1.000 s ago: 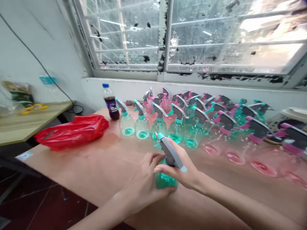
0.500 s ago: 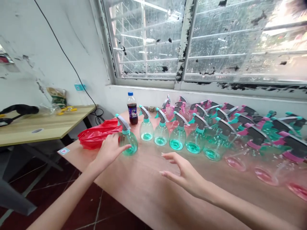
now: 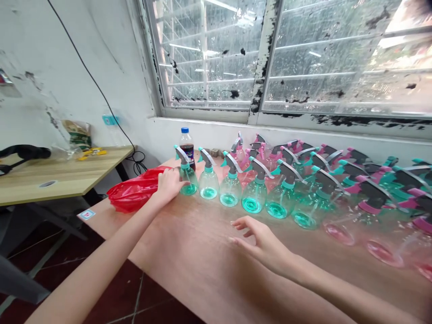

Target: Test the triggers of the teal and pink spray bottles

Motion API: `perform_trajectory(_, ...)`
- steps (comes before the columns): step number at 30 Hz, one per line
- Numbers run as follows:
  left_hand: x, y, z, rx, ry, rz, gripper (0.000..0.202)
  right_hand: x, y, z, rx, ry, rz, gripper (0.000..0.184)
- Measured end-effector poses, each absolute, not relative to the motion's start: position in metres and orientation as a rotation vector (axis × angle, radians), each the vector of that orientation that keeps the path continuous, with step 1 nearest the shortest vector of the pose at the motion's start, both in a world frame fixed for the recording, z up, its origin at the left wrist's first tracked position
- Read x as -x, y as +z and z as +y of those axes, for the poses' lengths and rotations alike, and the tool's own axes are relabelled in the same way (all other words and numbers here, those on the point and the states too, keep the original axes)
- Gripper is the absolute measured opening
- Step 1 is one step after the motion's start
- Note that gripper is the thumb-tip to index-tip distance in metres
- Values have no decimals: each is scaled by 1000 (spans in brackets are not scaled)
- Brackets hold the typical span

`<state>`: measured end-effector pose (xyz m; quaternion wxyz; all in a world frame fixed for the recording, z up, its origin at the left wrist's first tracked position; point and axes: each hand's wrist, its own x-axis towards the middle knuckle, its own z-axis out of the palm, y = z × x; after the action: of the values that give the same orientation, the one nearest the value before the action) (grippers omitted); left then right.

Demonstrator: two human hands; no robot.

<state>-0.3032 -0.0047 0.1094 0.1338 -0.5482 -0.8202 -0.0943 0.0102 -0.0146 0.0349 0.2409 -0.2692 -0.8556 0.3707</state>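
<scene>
My left hand (image 3: pixel 171 183) is closed round the left side of a green spray bottle (image 3: pixel 189 179), which stands upright at the left end of a row. Its thumb lies across the front of the bottle and the other fingers are hidden behind it. Beside that bottle is another green spray bottle (image 3: pixel 208 179), with several more green ones along the row to the right. My right hand (image 3: pixel 251 234) hovers over the table in front of the row, fingers curved and apart from the thumb, holding nothing.
A red plastic bag (image 3: pixel 135 191) lies left of my left hand. A cola bottle (image 3: pixel 186 143) stands behind the held spray bottle. Pink spray bottles (image 3: pixel 374 216) crowd the right side of the table (image 3: pixel 189 252). A second table (image 3: pixel 67 173) is at left, below the window's (image 3: pixel 209 67) wall.
My left hand has moved the green spray bottle back and right, to the row's left end, partly in front of the cola bottle. My right hand stays nearly the same. The view has shifted slightly.
</scene>
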Motion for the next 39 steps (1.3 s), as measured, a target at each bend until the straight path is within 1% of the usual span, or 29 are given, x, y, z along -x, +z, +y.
perform_trajectory(4,307,105,4,1603,-346,-2360,41,-15,32,-12,784,1023,-2346,31)
perform_trajectory(8,306,97,-2,1596,-501,-2305,61,-22,30,-12,805,1025,-2333,31)
perform_trajectory(10,302,93,-13,1585,-589,-2260,67,-26,29,-12,802,1027,-2330,30)
perform_trajectory(12,294,89,-23,1585,-657,-2221,65,-31,28,-13,806,1021,-2325,29)
perform_trajectory(16,271,83,-30,1638,-699,-2232,49,-37,31,-19,805,999,-2315,26)
perform_trajectory(17,264,83,-27,1644,-692,-2252,49,-38,32,-21,802,999,-2315,25)
perform_trajectory(21,239,84,-3,1593,-630,-2360,67,-44,37,-31,756,998,-2343,22)
perform_trajectory(23,230,86,9,1565,-579,-2413,71,-49,40,-36,710,990,-2361,18)
perform_trajectory(26,222,92,18,1521,-493,-2473,66,-61,44,-44,649,983,-2396,15)
perform_trajectory(30,216,101,12,1487,-371,-2480,60,-75,54,-55,628,988,-2461,16)
perform_trajectory(35,205,118,-14,1509,-198,-2438,59,-85,66,-64,662,934,-2550,16)
perform_trajectory(39,191,125,-47,1538,-108,-2410,58,-96,65,-68,645,902,-2541,14)
